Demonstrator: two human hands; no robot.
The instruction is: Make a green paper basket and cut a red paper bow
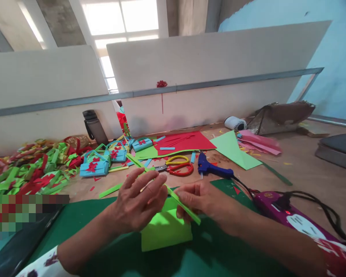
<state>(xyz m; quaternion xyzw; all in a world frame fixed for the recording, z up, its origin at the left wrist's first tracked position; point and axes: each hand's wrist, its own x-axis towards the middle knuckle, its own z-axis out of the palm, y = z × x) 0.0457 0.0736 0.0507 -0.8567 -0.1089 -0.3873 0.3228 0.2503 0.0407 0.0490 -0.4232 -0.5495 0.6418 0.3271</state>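
Note:
Both hands work over a dark green mat (pixel 109 250). My left hand (pixel 138 202) has its fingers curled round the upper part of a long light green paper strip (pixel 187 209). My right hand (pixel 202 200) pinches the same strip lower down, near its right end. The strip runs slantwise from upper left to lower right. Under the hands lies a folded light green paper piece (pixel 165 231).
Red-and-yellow scissors (pixel 177 166) and a blue glue gun (pixel 212 168) lie just beyond the hands. Blue paper baskets (pixel 94 166) and a heap of paper scraps (pixel 29 169) fill the left. Red sheet (pixel 184 142), green sheet (pixel 233 148), purple power strip (pixel 288 215), dark bottle (pixel 95 127).

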